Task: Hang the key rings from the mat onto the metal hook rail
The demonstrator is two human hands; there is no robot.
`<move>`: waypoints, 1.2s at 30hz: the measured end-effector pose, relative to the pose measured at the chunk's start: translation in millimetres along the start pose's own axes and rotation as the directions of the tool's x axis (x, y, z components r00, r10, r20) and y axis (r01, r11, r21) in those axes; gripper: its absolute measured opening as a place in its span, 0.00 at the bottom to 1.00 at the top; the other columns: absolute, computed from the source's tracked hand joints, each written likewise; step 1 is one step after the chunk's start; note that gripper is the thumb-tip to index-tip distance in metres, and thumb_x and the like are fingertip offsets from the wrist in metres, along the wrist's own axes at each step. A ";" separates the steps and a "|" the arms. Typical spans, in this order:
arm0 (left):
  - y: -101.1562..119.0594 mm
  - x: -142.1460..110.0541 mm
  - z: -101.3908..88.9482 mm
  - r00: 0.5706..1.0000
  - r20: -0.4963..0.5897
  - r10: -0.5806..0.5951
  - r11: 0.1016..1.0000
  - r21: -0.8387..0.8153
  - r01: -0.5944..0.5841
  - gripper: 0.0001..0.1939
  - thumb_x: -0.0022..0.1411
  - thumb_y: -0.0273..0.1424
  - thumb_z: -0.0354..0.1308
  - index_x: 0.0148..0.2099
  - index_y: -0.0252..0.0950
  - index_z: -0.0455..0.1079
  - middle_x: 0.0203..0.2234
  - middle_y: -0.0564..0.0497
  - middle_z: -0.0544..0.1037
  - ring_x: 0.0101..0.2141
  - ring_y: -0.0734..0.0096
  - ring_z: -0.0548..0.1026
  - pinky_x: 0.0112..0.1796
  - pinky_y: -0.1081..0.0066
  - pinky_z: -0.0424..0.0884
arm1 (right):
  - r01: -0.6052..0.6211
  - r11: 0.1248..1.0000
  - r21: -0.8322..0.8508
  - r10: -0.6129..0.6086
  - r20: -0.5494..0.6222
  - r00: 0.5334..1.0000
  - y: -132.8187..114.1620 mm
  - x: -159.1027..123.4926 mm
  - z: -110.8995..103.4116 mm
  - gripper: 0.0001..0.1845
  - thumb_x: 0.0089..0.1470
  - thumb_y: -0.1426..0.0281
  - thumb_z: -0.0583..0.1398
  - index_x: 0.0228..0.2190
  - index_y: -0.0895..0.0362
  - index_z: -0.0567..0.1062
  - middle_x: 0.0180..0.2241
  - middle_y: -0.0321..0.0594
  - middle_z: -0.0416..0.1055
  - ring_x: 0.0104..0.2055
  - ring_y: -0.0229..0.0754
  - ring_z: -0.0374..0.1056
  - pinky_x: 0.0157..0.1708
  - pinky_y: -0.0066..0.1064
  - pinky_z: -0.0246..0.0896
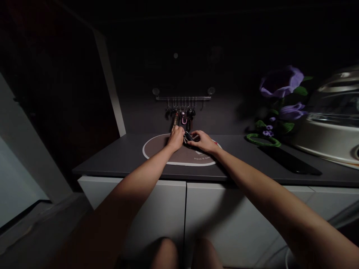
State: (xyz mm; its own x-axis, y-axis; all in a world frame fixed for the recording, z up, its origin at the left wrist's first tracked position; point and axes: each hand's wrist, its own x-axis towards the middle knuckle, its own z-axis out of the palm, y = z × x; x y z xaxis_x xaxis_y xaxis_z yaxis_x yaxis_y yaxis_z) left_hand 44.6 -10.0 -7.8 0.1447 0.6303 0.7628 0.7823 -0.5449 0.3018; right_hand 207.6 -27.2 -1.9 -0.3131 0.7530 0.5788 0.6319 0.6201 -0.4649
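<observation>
At frame centre, fingers of the right hand [204, 142] grasp a small, dark, oblong key fob [189, 136], slanting down-right beside the left hand [176, 138], whose grip is unclear

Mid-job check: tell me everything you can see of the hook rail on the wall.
The hook rail is a clear, plastic-looking bar, roughly level on the dark wall above the counter, with a round, suction-cup-like mount at each end. Slim hooks hang along it. A cluster of dark key-like items and a pink loop hang below; the rightmost hook looks bare.
</observation>
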 end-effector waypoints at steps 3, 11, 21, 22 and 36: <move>-1.0 2.4 -4.2 0.998 -0.066 0.001 1.000 -0.024 -0.003 0.07 0.60 0.24 0.46 0.33 0.37 0.64 0.35 0.46 0.65 0.40 0.66 0.65 0.45 0.67 0.62 | -0.026 0.998 0.054 0.025 0.024 0.999 -1.1 -1.1 0.0 0.21 0.41 0.64 0.63 0.39 0.60 0.71 0.36 0.43 0.71 0.33 0.37 0.66 0.36 0.31 0.62; 1.0 7.2 -14.2 0.989 -0.138 -0.062 0.991 -0.126 0.045 0.08 0.61 0.23 0.44 0.33 0.36 0.62 0.35 0.46 0.68 0.38 0.69 0.67 0.42 0.69 0.62 | -0.044 0.961 0.275 0.034 0.040 0.999 9.9 4.3 4.4 0.17 0.46 0.64 0.59 0.39 0.58 0.72 0.37 0.41 0.72 0.38 0.39 0.67 0.43 0.34 0.61; 1.0 14.4 -8.3 0.947 0.039 -0.318 0.759 -0.588 0.279 0.06 0.62 0.28 0.45 0.34 0.34 0.62 0.29 0.51 0.74 0.31 0.75 0.71 0.35 0.74 0.65 | -0.238 0.670 0.703 0.311 0.026 0.950 -1.6 6.8 -0.1 0.16 0.44 0.62 0.59 0.36 0.57 0.71 0.33 0.39 0.71 0.29 0.37 0.64 0.29 0.31 0.63; 1.8 14.6 -7.7 0.938 0.074 -0.339 0.701 -0.644 0.305 0.06 0.62 0.29 0.46 0.34 0.34 0.62 0.29 0.51 0.75 0.30 0.76 0.71 0.34 0.74 0.65 | -0.248 0.662 0.707 0.321 0.031 0.947 -2.3 6.6 -0.2 0.16 0.43 0.62 0.59 0.35 0.57 0.71 0.32 0.39 0.71 0.29 0.36 0.64 0.29 0.31 0.63; 21.2 10.8 -17.1 0.905 0.278 -0.322 0.233 -0.903 0.360 0.12 0.55 0.36 0.57 0.31 0.29 0.67 0.27 0.47 0.76 0.28 0.74 0.74 0.37 0.69 0.68 | -0.090 0.788 0.609 0.168 -0.072 0.983 -15.9 4.6 -3.1 0.18 0.42 0.57 0.60 0.31 0.57 0.70 0.31 0.36 0.69 0.33 0.36 0.63 0.39 0.30 0.59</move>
State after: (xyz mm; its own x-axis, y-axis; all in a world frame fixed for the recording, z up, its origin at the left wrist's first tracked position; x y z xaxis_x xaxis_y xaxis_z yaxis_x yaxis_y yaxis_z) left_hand 52.4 -24.2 16.6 0.0476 0.8994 0.4345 -0.3127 -0.3997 0.8616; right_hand 198.3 -34.3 10.2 -0.1502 0.8288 0.5390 0.0942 0.5547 -0.8267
